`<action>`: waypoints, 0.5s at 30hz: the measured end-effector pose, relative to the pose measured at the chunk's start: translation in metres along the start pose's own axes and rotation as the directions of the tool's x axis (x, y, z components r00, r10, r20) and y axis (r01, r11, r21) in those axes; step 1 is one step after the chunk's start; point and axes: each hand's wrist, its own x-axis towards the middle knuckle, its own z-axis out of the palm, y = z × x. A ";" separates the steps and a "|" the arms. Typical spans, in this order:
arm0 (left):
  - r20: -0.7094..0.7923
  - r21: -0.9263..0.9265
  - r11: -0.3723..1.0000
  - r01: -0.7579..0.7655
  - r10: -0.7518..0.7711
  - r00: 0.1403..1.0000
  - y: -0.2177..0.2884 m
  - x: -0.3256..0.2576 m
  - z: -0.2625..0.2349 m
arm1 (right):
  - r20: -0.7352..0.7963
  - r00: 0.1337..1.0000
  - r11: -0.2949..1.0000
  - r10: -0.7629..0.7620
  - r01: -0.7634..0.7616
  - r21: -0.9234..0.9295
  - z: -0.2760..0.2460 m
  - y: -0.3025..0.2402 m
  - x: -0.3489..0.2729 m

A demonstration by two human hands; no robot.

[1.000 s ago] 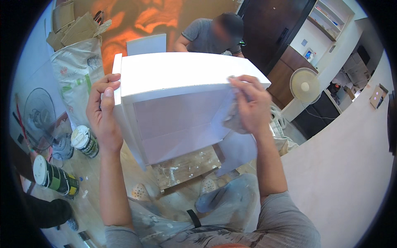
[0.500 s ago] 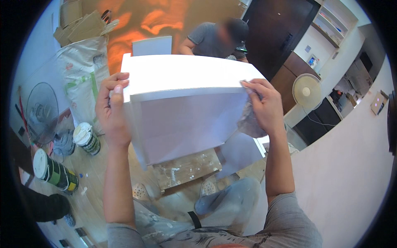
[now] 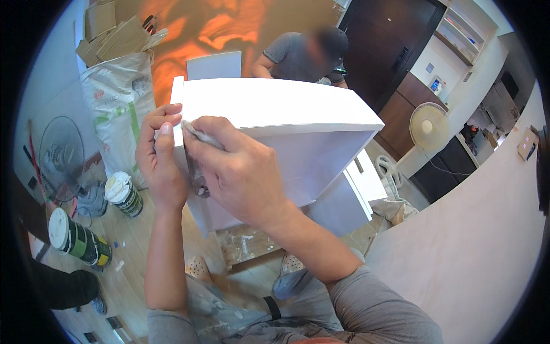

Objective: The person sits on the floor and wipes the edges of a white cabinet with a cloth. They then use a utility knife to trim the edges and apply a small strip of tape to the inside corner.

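Observation:
A white open box, much like a drawer (image 3: 275, 103), stands tilted before me with its hollow side toward me. My left hand (image 3: 162, 157) is closed around its left edge, thumb on the near face and fingers over the top. Close beside it, my right hand (image 3: 240, 169) grips a crumpled greyish rag (image 3: 201, 136) and presses it to the box's near left corner. Part of the rag hangs below my right fingers, and the hand hides some of the box's inside.
A paint-spotted wooden board (image 3: 249, 245) lies below the box. More white panels (image 3: 366, 180) are at its right. Lidded buckets (image 3: 80, 238), a fan (image 3: 60, 157) and a white sack (image 3: 117, 103) stand left. Beyond the box is another person (image 3: 298, 57); a cream fan (image 3: 428, 127) stands right.
My right hand has moved with the rag from the box's right end across to its near left corner. My left hand keeps its hold on the left edge.

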 end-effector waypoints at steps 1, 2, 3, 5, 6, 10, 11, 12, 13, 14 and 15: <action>0.002 -0.025 1.000 0.002 -0.002 1.000 0.001 0.000 0.001 | -0.046 0.998 0.999 -0.051 0.051 -0.012 0.003 0.011 -0.007; 0.012 -0.024 1.000 0.010 -0.010 1.000 0.000 -0.001 0.000 | -0.087 0.991 0.995 -0.100 0.098 -0.027 0.006 0.018 -0.012; 0.022 -0.024 1.000 0.017 -0.017 1.000 -0.001 0.000 0.000 | -0.068 0.997 0.995 -0.046 0.039 -0.093 -0.004 0.024 -0.017; 0.031 -0.010 1.000 0.024 -0.023 0.999 0.000 -0.001 -0.003 | -0.083 0.993 0.981 0.082 -0.095 -0.170 -0.033 0.040 -0.029; 0.035 -0.006 1.000 0.024 -0.024 0.999 0.002 -0.001 -0.003 | -0.117 0.981 0.966 0.156 -0.177 -0.188 -0.047 0.050 -0.037; 0.037 -0.011 0.999 0.041 -0.040 0.998 0.000 -0.001 -0.007 | -0.204 0.924 0.837 0.323 -0.380 -0.395 -0.108 0.102 -0.060; 0.035 -0.033 0.999 0.041 -0.040 0.999 0.000 -0.002 -0.002 | -0.229 0.934 0.814 0.274 -0.352 -0.462 -0.127 0.122 -0.069; 0.030 -0.051 0.998 0.037 -0.036 0.999 0.002 -0.002 0.001 | -0.250 0.943 0.789 0.221 -0.323 -0.522 -0.144 0.138 -0.075; 0.021 -0.057 0.998 0.025 -0.024 0.999 0.005 -0.001 0.001 | -0.255 0.936 0.765 0.244 -0.348 -0.543 -0.155 0.145 -0.074; 0.016 -0.056 0.998 0.024 -0.023 1.000 0.005 0.000 0.001 | -0.259 0.928 0.736 0.269 -0.371 -0.566 -0.163 0.151 -0.074; 0.009 -0.057 0.998 0.022 -0.021 1.000 0.005 0.000 0.000 | -0.263 0.919 0.706 0.292 -0.393 -0.589 -0.168 0.153 -0.073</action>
